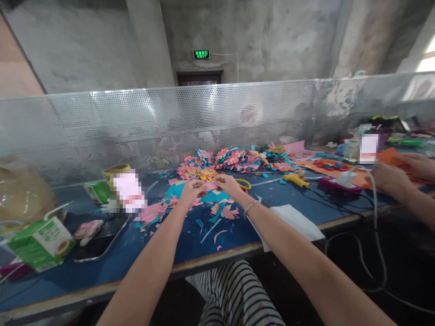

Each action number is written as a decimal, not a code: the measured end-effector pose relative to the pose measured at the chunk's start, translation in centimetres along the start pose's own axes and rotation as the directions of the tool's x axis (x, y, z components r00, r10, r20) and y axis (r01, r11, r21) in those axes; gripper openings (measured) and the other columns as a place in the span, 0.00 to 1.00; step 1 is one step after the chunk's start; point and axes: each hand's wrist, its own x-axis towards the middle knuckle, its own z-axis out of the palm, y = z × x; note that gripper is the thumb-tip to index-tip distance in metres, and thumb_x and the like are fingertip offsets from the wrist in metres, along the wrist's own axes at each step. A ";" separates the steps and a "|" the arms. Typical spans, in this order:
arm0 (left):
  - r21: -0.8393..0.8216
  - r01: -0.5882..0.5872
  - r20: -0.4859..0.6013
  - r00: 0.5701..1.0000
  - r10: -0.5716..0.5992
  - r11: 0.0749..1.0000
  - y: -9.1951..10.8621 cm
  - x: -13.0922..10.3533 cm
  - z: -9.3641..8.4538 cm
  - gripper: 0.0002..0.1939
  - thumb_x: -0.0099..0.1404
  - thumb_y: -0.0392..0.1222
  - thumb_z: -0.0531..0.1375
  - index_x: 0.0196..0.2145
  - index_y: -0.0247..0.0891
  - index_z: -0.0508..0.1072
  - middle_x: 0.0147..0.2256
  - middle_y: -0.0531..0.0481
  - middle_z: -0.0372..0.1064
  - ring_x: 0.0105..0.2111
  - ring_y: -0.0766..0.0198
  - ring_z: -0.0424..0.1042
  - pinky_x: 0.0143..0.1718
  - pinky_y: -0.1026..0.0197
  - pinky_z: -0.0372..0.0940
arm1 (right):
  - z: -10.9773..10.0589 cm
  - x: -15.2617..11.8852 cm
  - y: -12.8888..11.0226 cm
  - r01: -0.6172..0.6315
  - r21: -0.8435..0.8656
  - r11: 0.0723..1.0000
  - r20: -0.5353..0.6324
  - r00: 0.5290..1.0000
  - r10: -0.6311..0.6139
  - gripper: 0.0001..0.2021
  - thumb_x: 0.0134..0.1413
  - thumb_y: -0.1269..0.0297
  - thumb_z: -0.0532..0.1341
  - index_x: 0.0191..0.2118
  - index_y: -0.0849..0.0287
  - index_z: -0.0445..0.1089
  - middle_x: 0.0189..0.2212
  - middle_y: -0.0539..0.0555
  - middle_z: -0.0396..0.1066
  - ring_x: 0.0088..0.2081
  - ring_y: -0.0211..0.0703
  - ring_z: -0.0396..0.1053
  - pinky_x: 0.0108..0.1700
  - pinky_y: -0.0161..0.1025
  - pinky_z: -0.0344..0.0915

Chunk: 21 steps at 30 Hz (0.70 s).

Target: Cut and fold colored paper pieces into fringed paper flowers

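Between my two hands is a small strip of pink paper [210, 186]. My left hand [193, 190] pinches its left end, and my right hand [227, 182] pinches the right end. Below them lie blue paper sheets [217, 196] and pink paper scraps [152, 212], with more cut bits strewn toward the table's front. Just behind my hands sits a heap of pink, blue and yellow paper flowers [197, 165]. Yellow scissor handles [245, 184] show beside my right hand, their blades hidden.
A yellow hot glue gun [296, 179], purple power strip [340, 184] and white paper [295, 222] lie to the right. A co-worker's hands [390, 179] hold orange paper there. At left are a green drink carton [42, 244] and a phone [98, 246]. A perforated metal screen [142, 131] stands behind.
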 end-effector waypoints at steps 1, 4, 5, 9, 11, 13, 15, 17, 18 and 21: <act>-0.003 0.004 0.000 1.000 -0.004 1.000 0.0 0.0 0.0 0.12 0.41 0.40 0.65 0.25 0.36 0.67 0.19 0.53 0.68 0.19 0.65 0.68 0.26 0.61 0.65 | 0.0 0.0 0.0 0.001 -0.004 1.000 0.007 1.000 -0.001 0.11 0.40 0.58 0.59 0.28 0.61 0.67 0.20 0.48 0.63 0.22 0.32 0.61 0.27 0.34 0.62; -0.020 0.001 0.004 1.000 0.000 1.000 -0.1 0.1 -0.1 0.12 0.41 0.39 0.65 0.24 0.36 0.67 0.19 0.54 0.68 0.19 0.66 0.68 0.26 0.61 0.65 | 0.0 0.1 0.0 0.003 -0.017 1.000 0.011 1.000 -0.003 0.11 0.40 0.59 0.59 0.28 0.61 0.68 0.20 0.48 0.64 0.21 0.33 0.62 0.27 0.34 0.63; -0.025 -0.003 0.008 1.000 0.003 1.000 -0.1 0.1 -0.2 0.12 0.40 0.39 0.66 0.24 0.36 0.68 0.19 0.54 0.68 0.19 0.66 0.68 0.26 0.61 0.65 | 0.0 0.1 0.0 0.007 -0.023 1.000 0.009 1.000 -0.006 0.11 0.40 0.59 0.59 0.28 0.61 0.68 0.20 0.48 0.64 0.22 0.33 0.62 0.27 0.34 0.63; -0.042 -0.010 0.012 1.000 0.010 0.999 -0.2 0.2 -0.2 0.13 0.39 0.40 0.66 0.24 0.36 0.69 0.19 0.54 0.68 0.20 0.66 0.69 0.27 0.61 0.66 | -0.1 0.1 -0.1 0.014 -0.056 0.998 0.005 1.000 -0.014 0.11 0.40 0.58 0.59 0.27 0.61 0.68 0.21 0.49 0.66 0.23 0.34 0.63 0.28 0.34 0.63; -0.050 -0.005 0.005 1.000 0.005 0.999 -0.3 0.3 -0.2 0.14 0.39 0.40 0.67 0.24 0.36 0.69 0.19 0.54 0.69 0.20 0.66 0.69 0.28 0.61 0.66 | -0.1 0.1 -0.1 0.019 -0.069 0.997 0.007 1.000 -0.019 0.10 0.40 0.59 0.59 0.27 0.61 0.68 0.21 0.49 0.66 0.23 0.34 0.63 0.27 0.34 0.63; -0.058 0.004 0.000 1.000 -0.004 0.998 -0.3 0.3 -0.3 0.14 0.38 0.39 0.67 0.24 0.36 0.69 0.19 0.54 0.68 0.20 0.66 0.69 0.28 0.61 0.66 | -0.1 0.0 -0.2 0.031 -0.086 0.996 0.008 1.000 -0.030 0.10 0.40 0.59 0.59 0.27 0.61 0.68 0.20 0.49 0.65 0.23 0.34 0.63 0.27 0.33 0.62; -0.062 0.010 0.001 1.000 -0.010 0.998 -0.4 0.3 -0.3 0.14 0.38 0.38 0.67 0.24 0.36 0.69 0.19 0.54 0.67 0.20 0.66 0.69 0.29 0.60 0.66 | -0.1 0.0 -0.3 0.043 -0.105 0.994 0.004 0.999 -0.042 0.10 0.40 0.59 0.59 0.27 0.61 0.68 0.20 0.48 0.65 0.22 0.34 0.62 0.26 0.33 0.61; -0.059 0.014 0.004 1.000 -0.014 0.998 -0.3 0.3 -0.3 0.13 0.38 0.38 0.67 0.24 0.36 0.69 0.19 0.54 0.67 0.21 0.65 0.69 0.30 0.59 0.66 | -0.1 -0.1 -0.5 0.051 -0.118 0.992 0.000 0.999 -0.052 0.10 0.40 0.59 0.59 0.27 0.61 0.68 0.20 0.48 0.65 0.22 0.33 0.61 0.26 0.33 0.61; -0.054 0.016 0.005 1.000 -0.016 0.998 -0.3 0.3 -0.2 0.13 0.39 0.38 0.67 0.24 0.36 0.69 0.19 0.54 0.67 0.21 0.65 0.70 0.30 0.59 0.66 | 0.0 -0.1 -0.6 0.053 -0.120 0.991 -0.001 0.999 -0.053 0.10 0.40 0.59 0.59 0.27 0.61 0.68 0.20 0.48 0.65 0.21 0.33 0.61 0.26 0.33 0.60; -0.039 0.029 0.002 1.000 -0.029 0.999 -0.2 0.1 -0.2 0.12 0.39 0.37 0.66 0.24 0.36 0.68 0.18 0.54 0.68 0.22 0.65 0.70 0.31 0.59 0.66 | 0.0 -0.2 -0.7 0.056 -0.116 0.992 -0.004 0.998 -0.057 0.10 0.40 0.59 0.59 0.27 0.61 0.68 0.20 0.48 0.66 0.21 0.33 0.61 0.26 0.33 0.61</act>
